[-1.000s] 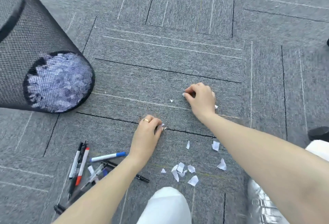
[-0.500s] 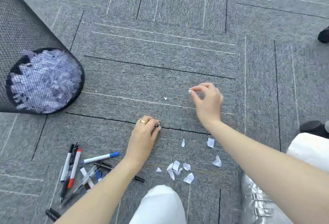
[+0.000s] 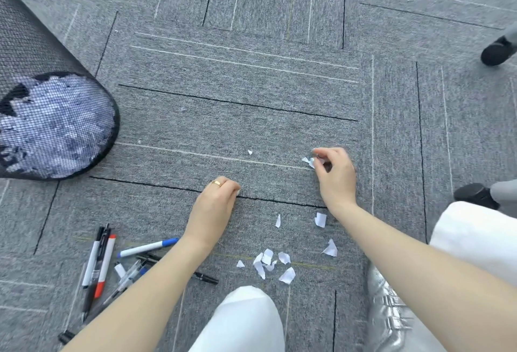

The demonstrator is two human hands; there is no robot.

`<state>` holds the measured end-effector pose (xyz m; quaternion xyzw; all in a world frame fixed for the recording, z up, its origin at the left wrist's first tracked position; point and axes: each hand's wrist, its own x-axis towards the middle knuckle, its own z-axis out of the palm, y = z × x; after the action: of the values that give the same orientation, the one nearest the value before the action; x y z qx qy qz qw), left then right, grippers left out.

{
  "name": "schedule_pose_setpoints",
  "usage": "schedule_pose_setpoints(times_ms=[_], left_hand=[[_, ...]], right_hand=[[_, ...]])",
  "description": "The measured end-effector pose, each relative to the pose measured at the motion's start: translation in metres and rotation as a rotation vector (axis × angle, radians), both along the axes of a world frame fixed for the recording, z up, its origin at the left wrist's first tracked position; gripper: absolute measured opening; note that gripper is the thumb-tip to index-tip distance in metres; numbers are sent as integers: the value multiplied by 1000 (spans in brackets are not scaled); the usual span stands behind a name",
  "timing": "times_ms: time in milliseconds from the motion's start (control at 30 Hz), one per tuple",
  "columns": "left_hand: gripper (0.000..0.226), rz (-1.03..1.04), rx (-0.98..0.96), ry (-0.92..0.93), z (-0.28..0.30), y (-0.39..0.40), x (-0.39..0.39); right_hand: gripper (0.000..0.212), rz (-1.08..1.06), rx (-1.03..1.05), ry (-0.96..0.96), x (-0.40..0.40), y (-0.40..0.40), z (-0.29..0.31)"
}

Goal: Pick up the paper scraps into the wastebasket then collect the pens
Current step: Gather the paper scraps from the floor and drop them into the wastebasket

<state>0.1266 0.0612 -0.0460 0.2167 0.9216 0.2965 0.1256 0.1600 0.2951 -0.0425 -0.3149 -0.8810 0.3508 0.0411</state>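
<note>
Still on the scraps step I'd say, pens haven't been touched yet.

Biggest thing first: the carpet (image 3: pixel 251 77), grey low-pile tiles with thin black and white lines, rough enough that tiny bits of paper will cling to it. At its left edge sits the bin (image 3: pixel 36 72), black wire mesh, round, with a pale layer of torn paper showing through the mesh at the bottom.

The right hand (image 3: pixel 337 175) is out past the middle of the carpet, fingers curled and pinching a small white scrap (image 3: pixel 307 160). The left hand (image 3: pixel 215 206) is knuckles-up with a gold ring, fingers curled down onto the carpet; something white peeks out at the fingertips, but I can't tell if it's really gripping a scrap.

The pens (image 3: pixel 112 265) lie in a loose pile near the bottom left corner: slim plastic sticks, one red-tipped, one with a blue cap, some black.

The scraps (image 3: pixel 268 262) are mostly clustered near the bottom edge by the knee, thin, ragged, feather-light. One tiny speck (image 3: pixel 249 152) sits alone between the hands.

Next move probably needs the pinched bits carried left to the bin, then fingernail-level pinching for the rest.
</note>
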Motion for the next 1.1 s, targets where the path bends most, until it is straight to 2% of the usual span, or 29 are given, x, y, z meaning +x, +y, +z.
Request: schedule_pose_setpoints(times_ms=[167,333,467,700,867,1000,1100], left_hand=[[13,51,22,2,2,-2,5],[12,-75,-22,94,3,-8,15],[23,-133,-73,138,-3,-17,20],[6,-155,-43,126,1,-16,10],[7,-93,-22,60,0,-15,9],[10,103,39,-77,2,-12,8],[16,102,41,-86,3,-10,9]], right_hand=[[28,40,34,8,9,-4,-3],[30,88,105,-20,14,-5,-4],[22,119,90,-20,14,-6,-1],[23,69,-27,-44,7,-9,5],[22,114,-13,-54,6,-8,6],[16,157,35,-93,2,-7,8],[16,210,76,-141,1,-7,10]])
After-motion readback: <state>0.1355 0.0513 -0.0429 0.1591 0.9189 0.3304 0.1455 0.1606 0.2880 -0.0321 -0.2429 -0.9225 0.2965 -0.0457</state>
